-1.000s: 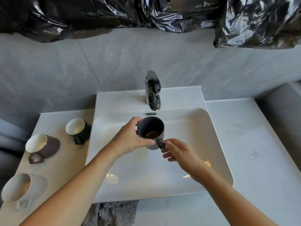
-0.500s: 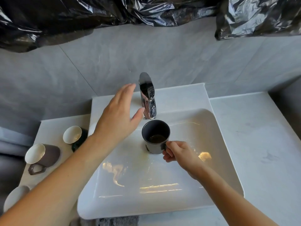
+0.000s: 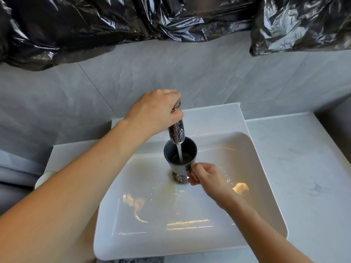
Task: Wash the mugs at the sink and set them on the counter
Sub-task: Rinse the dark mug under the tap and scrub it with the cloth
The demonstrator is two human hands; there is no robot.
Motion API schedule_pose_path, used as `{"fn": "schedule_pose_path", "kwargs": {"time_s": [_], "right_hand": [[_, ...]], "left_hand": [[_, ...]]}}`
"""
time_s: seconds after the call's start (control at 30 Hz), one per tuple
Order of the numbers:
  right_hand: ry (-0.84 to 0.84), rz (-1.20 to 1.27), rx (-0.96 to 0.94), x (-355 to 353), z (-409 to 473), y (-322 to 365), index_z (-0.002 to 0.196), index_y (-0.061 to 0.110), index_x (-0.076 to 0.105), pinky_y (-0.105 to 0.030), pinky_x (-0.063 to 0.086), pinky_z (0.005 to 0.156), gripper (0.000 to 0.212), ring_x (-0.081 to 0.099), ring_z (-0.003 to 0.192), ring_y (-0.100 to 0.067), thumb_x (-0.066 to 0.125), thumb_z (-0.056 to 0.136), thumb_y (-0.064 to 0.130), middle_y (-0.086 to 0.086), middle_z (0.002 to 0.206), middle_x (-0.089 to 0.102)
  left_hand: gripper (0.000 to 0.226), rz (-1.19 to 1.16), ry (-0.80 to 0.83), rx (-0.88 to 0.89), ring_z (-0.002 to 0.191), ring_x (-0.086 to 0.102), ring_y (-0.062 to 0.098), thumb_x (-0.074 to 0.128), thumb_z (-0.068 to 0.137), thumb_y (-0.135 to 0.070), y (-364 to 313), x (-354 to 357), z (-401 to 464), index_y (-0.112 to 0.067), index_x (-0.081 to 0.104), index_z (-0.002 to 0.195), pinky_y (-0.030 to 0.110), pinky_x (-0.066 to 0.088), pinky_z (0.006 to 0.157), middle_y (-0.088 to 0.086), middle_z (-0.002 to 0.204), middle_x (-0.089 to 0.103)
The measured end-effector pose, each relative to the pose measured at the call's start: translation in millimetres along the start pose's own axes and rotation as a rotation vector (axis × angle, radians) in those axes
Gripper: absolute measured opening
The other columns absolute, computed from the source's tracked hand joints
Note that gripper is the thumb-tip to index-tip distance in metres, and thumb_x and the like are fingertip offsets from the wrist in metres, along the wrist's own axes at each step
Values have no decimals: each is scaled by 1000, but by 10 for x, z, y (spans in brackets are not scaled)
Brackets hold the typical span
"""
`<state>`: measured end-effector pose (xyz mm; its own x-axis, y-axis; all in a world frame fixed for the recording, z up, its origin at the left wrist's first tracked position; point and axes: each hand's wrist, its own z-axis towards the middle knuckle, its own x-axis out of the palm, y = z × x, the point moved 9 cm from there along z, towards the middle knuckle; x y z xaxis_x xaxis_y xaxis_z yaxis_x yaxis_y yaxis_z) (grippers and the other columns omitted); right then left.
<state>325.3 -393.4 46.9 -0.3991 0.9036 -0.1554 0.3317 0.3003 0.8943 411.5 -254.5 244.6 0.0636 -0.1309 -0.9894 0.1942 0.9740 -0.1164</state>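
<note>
Water streams from the chrome faucet (image 3: 177, 132) into the dark mug (image 3: 180, 155), upright at frame centre in the white sink (image 3: 256, 168). The right hand (image 3: 206, 177) grasps the mug, apparently by its hidden handle. The left hand (image 3: 156, 111) curls round the faucet's lever, upper centre.

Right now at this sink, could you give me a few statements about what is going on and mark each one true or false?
1. Water runs from the chrome tap into the dark grey mug. True.
2. The left hand holds a sponge. False: it grips the tap's lever.
3. The right hand holds the mug at its handle. True.
4. The mug lies on its side in the white basin. False: it is upright.
</note>
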Motion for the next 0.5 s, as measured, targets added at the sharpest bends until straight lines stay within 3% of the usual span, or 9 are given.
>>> {"fn": "schedule_pose_path", "kwargs": {"time_s": [0.07,0.13,0.27,0.33,0.43,0.5], "right_hand": [[-2,-8,1,11,-1,-9,76,-1,65,-51,57,85,46,68,77,-27,45,100,33,-11,78,72],[-1,-7,0,17,-11,-14,71,6,66,-50,57,86,45,68,76,-26,45,100,33,-10,78,73],[6,1,3,23,-96,-1,62,19,65,-51,57,88,43,69,83,-33,45,97,35,-8,78,73],[5,14,3,9,-159,12,55,23,62,-52,57,87,42,69,79,-32,45,89,39,-5,74,71],[11,25,14,-28,-214,-12,48,25,58,-50,57,87,46,68,74,-23,45,92,30,-5,73,68],[23,10,8,-53,-250,-22,47,26,57,-49,58,85,48,68,75,-22,45,94,28,-8,76,69]], "left_hand": [[20,-20,0,-8,103,58,32,55,87,-25,6,31,-24,-11,59,101,38,47,82,7,116,63],[35,-34,-1,-19,118,55,30,52,91,-22,15,87,-50,-9,59,123,42,46,95,8,133,58],[59,-60,-31,-20,146,29,19,49,96,-22,-3,187,-203,-9,33,152,32,28,114,4,160,30],[62,-101,-126,8,144,31,22,53,93,-16,-17,143,-390,-6,33,151,29,25,116,8,158,32],[52,-159,-323,65,126,49,29,52,84,-2,-1,39,-791,1,51,136,27,31,110,15,139,52],[46,-143,-301,196,116,55,31,49,80,1,-80,119,-1030,0,60,125,32,38,106,14,127,59]]}}
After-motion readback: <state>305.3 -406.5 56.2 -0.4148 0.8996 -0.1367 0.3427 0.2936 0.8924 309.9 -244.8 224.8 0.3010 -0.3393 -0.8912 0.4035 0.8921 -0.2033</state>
